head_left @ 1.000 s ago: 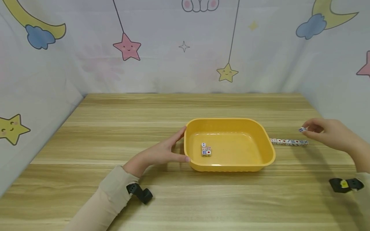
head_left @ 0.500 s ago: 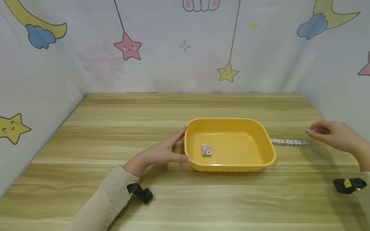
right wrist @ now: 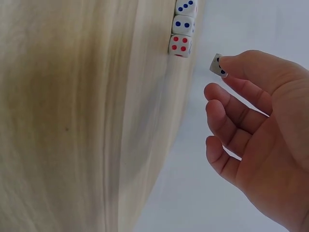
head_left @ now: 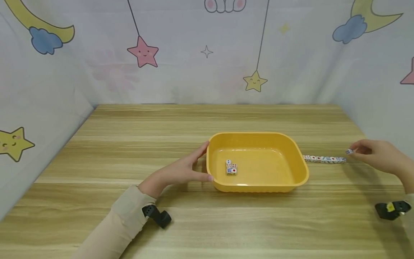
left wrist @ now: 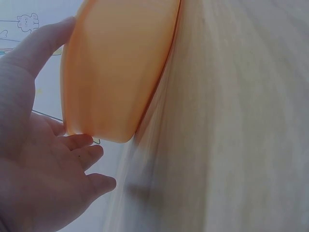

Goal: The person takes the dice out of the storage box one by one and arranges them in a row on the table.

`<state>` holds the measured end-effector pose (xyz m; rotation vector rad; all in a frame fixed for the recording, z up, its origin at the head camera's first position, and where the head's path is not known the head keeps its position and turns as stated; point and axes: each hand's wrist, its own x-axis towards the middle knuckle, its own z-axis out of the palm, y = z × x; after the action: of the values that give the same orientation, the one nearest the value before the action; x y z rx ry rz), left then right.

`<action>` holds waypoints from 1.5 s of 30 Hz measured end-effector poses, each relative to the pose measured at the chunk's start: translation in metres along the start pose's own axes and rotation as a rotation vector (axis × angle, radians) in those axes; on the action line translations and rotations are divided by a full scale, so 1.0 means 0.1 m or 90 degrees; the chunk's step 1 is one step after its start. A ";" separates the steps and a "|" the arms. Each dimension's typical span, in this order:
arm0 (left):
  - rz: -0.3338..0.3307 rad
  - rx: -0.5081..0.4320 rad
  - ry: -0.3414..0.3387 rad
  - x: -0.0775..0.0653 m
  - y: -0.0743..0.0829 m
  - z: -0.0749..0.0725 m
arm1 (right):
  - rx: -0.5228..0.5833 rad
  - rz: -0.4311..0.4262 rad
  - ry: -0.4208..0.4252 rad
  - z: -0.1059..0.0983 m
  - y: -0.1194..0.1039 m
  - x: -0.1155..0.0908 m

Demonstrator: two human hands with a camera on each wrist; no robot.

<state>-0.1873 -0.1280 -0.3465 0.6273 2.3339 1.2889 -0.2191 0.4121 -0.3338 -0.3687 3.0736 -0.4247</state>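
My left hand (head_left: 179,171) spreads against the left end of a yellow plastic basin (head_left: 257,186), with the thumb tip at the near left corner of its rim and the index finger along the far left side. Several white dice (head_left: 229,171) form a small stacked group inside the basin. My right hand (head_left: 380,154) pinches a single die (right wrist: 217,65) between thumb and index finger. That die is up off the table, just past the right end of a straight row of dice (head_left: 323,159). In the right wrist view, the other fingers curl loosely below the pinch.
The row's left end passes out of sight behind the basin's right wall. Everything stands on a wood-grain table (head_left: 207,226). White curtains with printed stars and moons (head_left: 181,75) hang behind it and at both sides.
My right hand has moved to the right and slightly downward with the die, from above the row's right end to just beyond it. The left hand, basin and other dice stay put.
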 end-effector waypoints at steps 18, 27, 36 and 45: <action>-0.001 -0.015 -0.027 -0.11 0.25 -0.01 | 0.003 0.008 -0.054 0.10 0.08 0.01; 0.001 -0.023 -0.025 -0.10 0.24 -0.01 | -0.015 -0.010 -0.042 0.14 0.10 0.02; -0.004 0.008 -0.010 0.00 0.02 0.00 | -0.016 -0.003 -0.064 0.16 0.11 0.03; -0.013 0.006 0.001 0.00 0.01 0.00 | -0.014 0.021 -0.056 0.08 0.00 -0.01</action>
<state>-0.1873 -0.1274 -0.3452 0.6035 2.3439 1.2698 -0.2174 0.4107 -0.3420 -0.3265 2.9962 -0.3633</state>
